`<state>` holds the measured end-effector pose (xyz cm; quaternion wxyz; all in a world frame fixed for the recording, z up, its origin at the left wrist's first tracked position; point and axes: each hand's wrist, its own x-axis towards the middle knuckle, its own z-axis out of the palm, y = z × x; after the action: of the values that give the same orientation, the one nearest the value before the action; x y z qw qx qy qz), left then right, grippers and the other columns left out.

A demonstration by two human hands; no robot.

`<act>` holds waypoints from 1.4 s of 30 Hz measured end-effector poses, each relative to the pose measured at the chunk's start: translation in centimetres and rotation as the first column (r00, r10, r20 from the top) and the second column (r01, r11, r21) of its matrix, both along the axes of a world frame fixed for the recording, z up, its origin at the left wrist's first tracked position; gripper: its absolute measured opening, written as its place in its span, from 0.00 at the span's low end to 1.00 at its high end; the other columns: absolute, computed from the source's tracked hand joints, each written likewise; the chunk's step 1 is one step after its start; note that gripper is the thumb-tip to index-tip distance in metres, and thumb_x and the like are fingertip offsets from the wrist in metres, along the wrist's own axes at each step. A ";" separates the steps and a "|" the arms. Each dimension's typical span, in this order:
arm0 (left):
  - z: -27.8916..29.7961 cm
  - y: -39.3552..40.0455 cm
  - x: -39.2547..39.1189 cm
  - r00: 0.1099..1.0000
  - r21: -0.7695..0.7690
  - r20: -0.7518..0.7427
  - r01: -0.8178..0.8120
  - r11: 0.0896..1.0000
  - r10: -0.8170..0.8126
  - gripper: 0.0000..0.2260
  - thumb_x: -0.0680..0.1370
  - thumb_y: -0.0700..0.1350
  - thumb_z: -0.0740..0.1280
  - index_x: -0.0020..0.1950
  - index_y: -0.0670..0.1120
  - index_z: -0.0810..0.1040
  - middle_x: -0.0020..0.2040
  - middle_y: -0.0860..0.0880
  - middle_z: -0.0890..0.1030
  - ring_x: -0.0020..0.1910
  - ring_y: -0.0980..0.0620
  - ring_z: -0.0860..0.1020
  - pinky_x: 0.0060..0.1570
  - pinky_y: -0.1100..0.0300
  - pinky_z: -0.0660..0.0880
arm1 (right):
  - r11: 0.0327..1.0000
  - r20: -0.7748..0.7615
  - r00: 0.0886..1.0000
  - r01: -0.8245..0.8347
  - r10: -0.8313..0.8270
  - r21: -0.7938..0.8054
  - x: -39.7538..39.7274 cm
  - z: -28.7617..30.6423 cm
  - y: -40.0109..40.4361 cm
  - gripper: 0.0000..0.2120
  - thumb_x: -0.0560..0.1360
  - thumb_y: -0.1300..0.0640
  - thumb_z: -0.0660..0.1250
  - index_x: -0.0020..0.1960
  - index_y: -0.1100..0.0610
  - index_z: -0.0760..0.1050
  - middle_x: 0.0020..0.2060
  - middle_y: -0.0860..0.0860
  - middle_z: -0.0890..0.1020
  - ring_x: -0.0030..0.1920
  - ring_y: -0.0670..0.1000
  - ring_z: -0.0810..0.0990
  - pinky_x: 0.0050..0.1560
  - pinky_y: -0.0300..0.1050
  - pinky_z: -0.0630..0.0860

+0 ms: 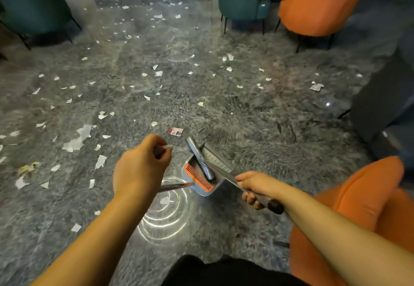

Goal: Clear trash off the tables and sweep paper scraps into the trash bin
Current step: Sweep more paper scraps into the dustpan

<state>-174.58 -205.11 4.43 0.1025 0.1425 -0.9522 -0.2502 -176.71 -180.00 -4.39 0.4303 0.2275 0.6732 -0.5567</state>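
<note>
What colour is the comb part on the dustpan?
Orange, clearest in the head view: the comb on the grey dustpan.

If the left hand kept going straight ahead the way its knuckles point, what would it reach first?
Probably the small red and white card lying on the floor just beyond the left hand, which grips a metal handle. Depth is unclear; it might pass above it.

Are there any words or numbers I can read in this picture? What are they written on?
None can be read.
Small red and white card on the floor: it bears print, too small and blurred to read.
Grey dustpan with the orange comb: a row of ridges or marks on its far wall, no letters to make out.
Black handle end by the right hand: no label shows.
Paper scraps: they look blank.
</note>
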 end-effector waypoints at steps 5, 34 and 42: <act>0.0 1.3 -9.7 0.996 0.001 -0.015 0.083 0.997 -0.083 0.09 0.75 0.53 0.71 0.52 0.52 0.80 0.43 0.46 0.84 0.45 0.39 0.80 0.37 0.55 0.70 | 0.993 -0.002 0.993 0.114 -0.114 -0.014 -8.1 -0.5 1.6 0.13 0.82 0.61 0.54 0.63 0.49 0.67 0.29 0.53 0.68 0.17 0.43 0.64 0.20 0.30 0.62; -1.1 31.3 -63.8 0.835 -0.028 -0.006 0.550 0.835 -0.550 0.08 0.77 0.53 0.69 0.53 0.51 0.79 0.45 0.52 0.85 0.44 0.43 0.82 0.37 0.55 0.75 | 0.838 0.013 0.838 0.545 -0.545 -0.010 -49.9 -1.6 29.5 0.10 0.82 0.61 0.56 0.60 0.47 0.64 0.29 0.53 0.68 0.18 0.43 0.65 0.21 0.31 0.63; -0.8 41.0 -74.9 0.823 -0.012 -0.054 0.565 0.825 -0.565 0.08 0.77 0.53 0.70 0.53 0.52 0.80 0.43 0.52 0.85 0.41 0.44 0.82 0.34 0.55 0.76 | 0.817 -0.028 0.817 0.577 -0.576 0.011 -61.0 -0.5 39.0 0.15 0.82 0.62 0.55 0.68 0.53 0.64 0.30 0.54 0.69 0.17 0.44 0.66 0.20 0.31 0.64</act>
<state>-249.49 -164.08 3.58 0.0498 -0.1523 -0.9479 -0.2755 -237.69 -140.96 -4.93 0.2318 0.4179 0.5830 -0.6570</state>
